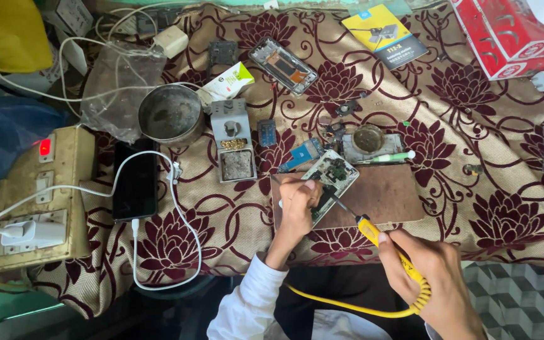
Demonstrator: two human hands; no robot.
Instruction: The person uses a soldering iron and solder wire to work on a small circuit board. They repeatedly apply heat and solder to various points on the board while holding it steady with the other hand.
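Opened phone (332, 176) | soldering iron (382, 242) tip touching | round tin (171, 114) well left

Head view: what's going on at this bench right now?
A person is soldering on an opened phone that lies on a brown board. The left hand presses the phone down; the right hand holds a yellow soldering iron, its tip at the circuitry. Nearby on the flowered cloth: a metal bowl, a black phone charging, and another opened phone.

the tablecloth (473, 189) is tan with maroon flowers and swirls. the soldering iron (385, 242) is yellow, its cord (347, 305) too. the box (511, 31) is red, the phone (135, 182) black, the sleeve (247, 302) white.
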